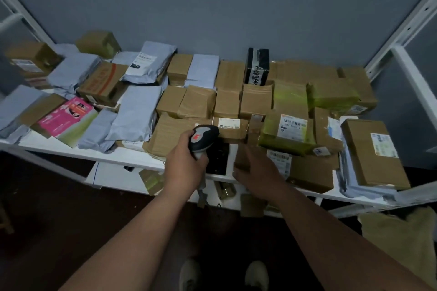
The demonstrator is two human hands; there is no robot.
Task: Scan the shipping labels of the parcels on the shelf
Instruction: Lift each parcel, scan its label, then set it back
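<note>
A person stands at a white metal shelf [71, 147] crowded with parcels, two bare forearms reaching in from the near edge. The left hand [183, 163] curls around the grip of one grey-and-black handheld scanner [203, 137], its head pointing toward the far side, over a small brown box bearing a white shipping label [229, 123] just beyond it. The right hand [256, 172], blurred, rests on a brown parcel [309, 172] at the near edge, beside that parcel's barcode label [280, 159]; whether its fingers grip the box or only lie on it cannot be told. Two boxes wrapped in yellow-green tape are seen on the right, the nearer [287, 136] showing a barcode label. One pink printed carton [67, 117] lies near the left, one black box with white characters [257, 67] stands upright at the far side against the grey wall [212, 7], and at least six pale grey poly mailers [137, 113] are scattered mostly on the left. Two light shoes [256, 275] show on the dark floor below.
</note>
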